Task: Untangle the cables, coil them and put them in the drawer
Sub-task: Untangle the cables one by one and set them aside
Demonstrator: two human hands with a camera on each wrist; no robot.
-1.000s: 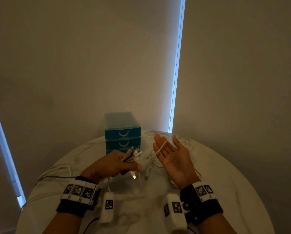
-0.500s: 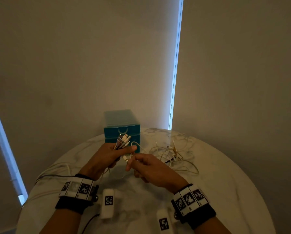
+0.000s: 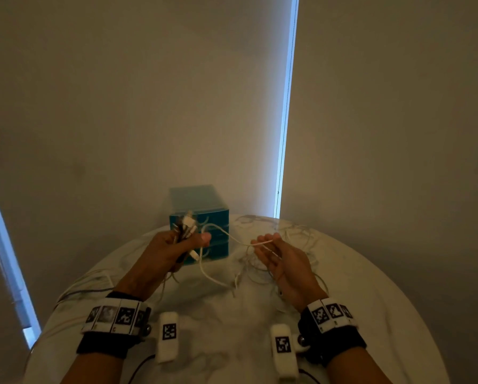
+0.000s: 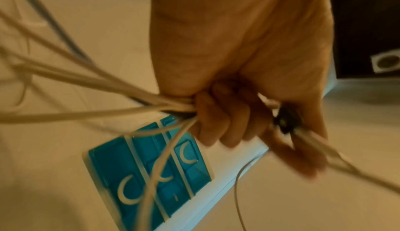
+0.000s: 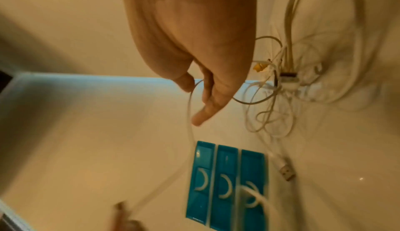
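Left hand (image 3: 174, 249) clenches bundled cables (image 3: 186, 225); right hand (image 3: 280, 261) pinches one white cable (image 3: 232, 238) between them.

One small teal plastic drawer unit (image 3: 199, 236) with three drawers, each bearing one pale crescent handle (image 5: 202, 180); two hands; two marker-covered wristbands (image 3: 113, 318); one round white marble tabletop (image 3: 370, 314). The thin white cables (image 3: 296, 245) are too tangled to count.
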